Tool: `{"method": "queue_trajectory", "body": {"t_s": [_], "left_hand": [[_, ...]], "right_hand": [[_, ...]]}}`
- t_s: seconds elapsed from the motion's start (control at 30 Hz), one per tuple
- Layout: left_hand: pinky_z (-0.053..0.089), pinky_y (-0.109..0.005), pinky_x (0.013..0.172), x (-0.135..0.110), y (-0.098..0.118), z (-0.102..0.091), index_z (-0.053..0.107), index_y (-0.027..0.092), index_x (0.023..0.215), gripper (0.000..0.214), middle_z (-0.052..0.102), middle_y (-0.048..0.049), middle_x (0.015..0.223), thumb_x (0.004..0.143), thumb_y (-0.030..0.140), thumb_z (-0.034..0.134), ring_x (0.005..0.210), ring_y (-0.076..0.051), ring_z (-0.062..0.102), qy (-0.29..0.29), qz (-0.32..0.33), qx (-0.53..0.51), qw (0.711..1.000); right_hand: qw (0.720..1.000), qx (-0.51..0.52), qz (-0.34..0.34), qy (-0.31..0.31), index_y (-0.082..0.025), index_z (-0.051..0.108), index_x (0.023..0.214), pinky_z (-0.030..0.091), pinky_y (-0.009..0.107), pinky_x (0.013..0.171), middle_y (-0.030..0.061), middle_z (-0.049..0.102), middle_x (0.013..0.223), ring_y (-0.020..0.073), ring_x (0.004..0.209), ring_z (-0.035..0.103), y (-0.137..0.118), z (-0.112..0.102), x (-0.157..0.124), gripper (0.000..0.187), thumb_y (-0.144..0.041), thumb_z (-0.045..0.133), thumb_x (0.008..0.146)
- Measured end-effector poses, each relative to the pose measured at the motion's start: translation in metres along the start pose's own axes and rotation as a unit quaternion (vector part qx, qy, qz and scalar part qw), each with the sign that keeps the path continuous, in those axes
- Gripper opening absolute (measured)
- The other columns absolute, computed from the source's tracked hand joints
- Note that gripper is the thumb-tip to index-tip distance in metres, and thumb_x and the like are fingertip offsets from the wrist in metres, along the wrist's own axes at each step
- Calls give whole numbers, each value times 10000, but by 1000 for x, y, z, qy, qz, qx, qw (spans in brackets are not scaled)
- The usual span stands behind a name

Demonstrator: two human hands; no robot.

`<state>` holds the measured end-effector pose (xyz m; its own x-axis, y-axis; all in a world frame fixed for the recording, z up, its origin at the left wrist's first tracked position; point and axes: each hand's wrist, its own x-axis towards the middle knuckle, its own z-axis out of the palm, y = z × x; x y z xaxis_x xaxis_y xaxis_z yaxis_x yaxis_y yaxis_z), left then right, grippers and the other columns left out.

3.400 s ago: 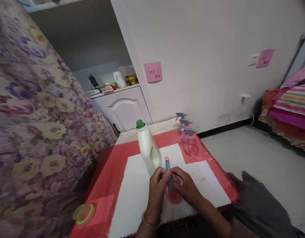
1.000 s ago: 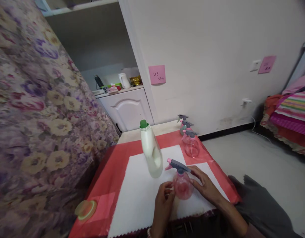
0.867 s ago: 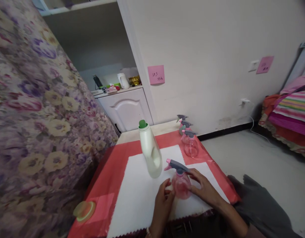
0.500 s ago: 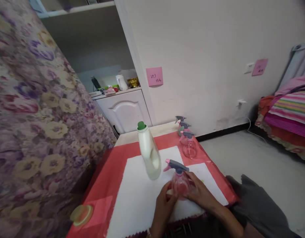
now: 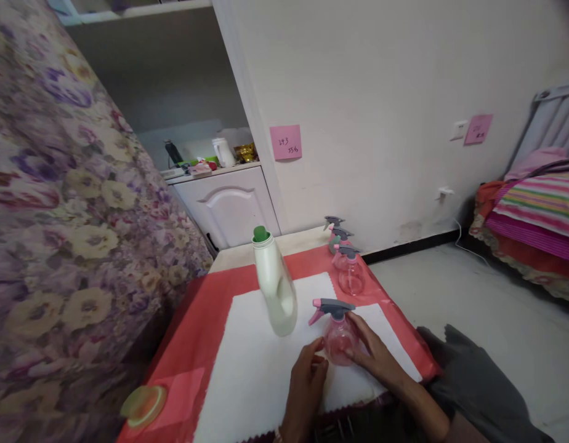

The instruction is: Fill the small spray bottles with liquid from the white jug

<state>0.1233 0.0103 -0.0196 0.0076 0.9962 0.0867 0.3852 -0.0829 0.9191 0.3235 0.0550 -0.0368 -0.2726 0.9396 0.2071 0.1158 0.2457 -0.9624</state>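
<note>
Right hand (image 5: 375, 355): grasps the belly of the pink spray bottle (image 5: 338, 337) from the right, fingers spread over the clear plastic, thumb hidden behind it. Sits lower than a second ago, when the fingers lay up on the grey trigger head (image 5: 334, 305). Forearm enters from lower right, wrist low over the front edge of the bench (image 5: 241, 252).

Left hand (image 5: 307, 383): loose, grasping nothing, fingers half curled, tips just beside the bottle's lower left; touching or apart, cannot tell. No longer up at the trigger head, where both hands pinched it a few seconds ago with the nozzle end raised toward the camera.

Pink spray bottle: upright on the white mat (image 5: 257, 363), front right part of the bench, between the two hands. Trigger head now level on the neck, pink nozzle pointing left toward the white detergent jug (image 5: 276, 295). Judged: head seated and turning finished, with both hands only steadying the bottle where it stands.

White detergent jug: green cap, upright, just beyond and left of the bottle, apart from it; same place as before.

Three more spray bottles (image 5: 347, 271): close row at the far right corner, well apart from both hands, unmoved.

Round green-and-yellow lid (image 5: 143, 405): flat on the red cover (image 5: 196, 320) at the front left corner, well apart from everything else.
</note>
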Motion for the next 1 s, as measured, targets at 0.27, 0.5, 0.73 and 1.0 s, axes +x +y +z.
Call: {"method": "queue_trajectory", "body": {"t_s": [0.27,0.5,0.73,1.0], "left_hand": [[478,-459,1013,-1,-12,-18,678,213,1098,330,700,-114,1173,824,364,573,1120,-273,629,40,30,87,995],[546,-424,888,-1,-36,-35,668,206,1031,274,724,-99,1048,855,355,520,989,-257,675,88,19,130,987],[537,-403,863,-5,-39,-30,670,224,985,212,709,-71,969,853,306,526,941,-245,660,91,63,178,978],[535,-405,869,-6,-42,-31,663,224,996,217,699,-74,975,866,312,513,951,-246,651,85,67,186,977]], "right_hand": [[994,-65,22,80,-222,333,1421,321,510,1155,129,457,1454,321,1375,416,-3,27,6,916,-266,764,613],[994,-31,12,108,-240,367,1381,375,508,1113,113,541,1389,321,1306,498,2,8,13,845,-316,770,641],[982,-59,21,178,-238,372,1384,336,558,1121,143,472,1459,360,1367,419,18,-47,43,865,-334,783,629],[981,-52,21,184,-270,400,1352,403,570,1058,120,550,1381,335,1288,517,34,-58,58,819,-323,790,634]]}}
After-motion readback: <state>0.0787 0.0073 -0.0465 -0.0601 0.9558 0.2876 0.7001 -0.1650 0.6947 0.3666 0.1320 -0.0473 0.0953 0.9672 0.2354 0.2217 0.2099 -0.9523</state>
